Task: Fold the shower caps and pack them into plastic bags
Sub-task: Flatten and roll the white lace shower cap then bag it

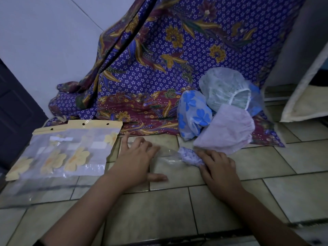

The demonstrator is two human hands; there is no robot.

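**Limp cap, slick bag: grip the whole bundle**

Nearest me, my left hand [136, 157] lies flat with its fingers spread, pressing the clear plastic bag [166, 156] to the tiled floor [177, 210] just left of the folded shower cap [190, 157]. My right hand [219, 168] has its fingers curled on that cap's right end, at the bag's mouth (how far in, I cannot tell). I judge the cap light, limp and springy, so I'd pinch the whole bundle or it will unfold. The bag's film looks slippery. Further left of the cap lie flat packets [62, 153] showing yellow flowers. Just beyond the cap sit a lilac cap [225, 132], a blue-flowered cap [193, 112] and a white cap [225, 87], against batik cloth [159, 68].
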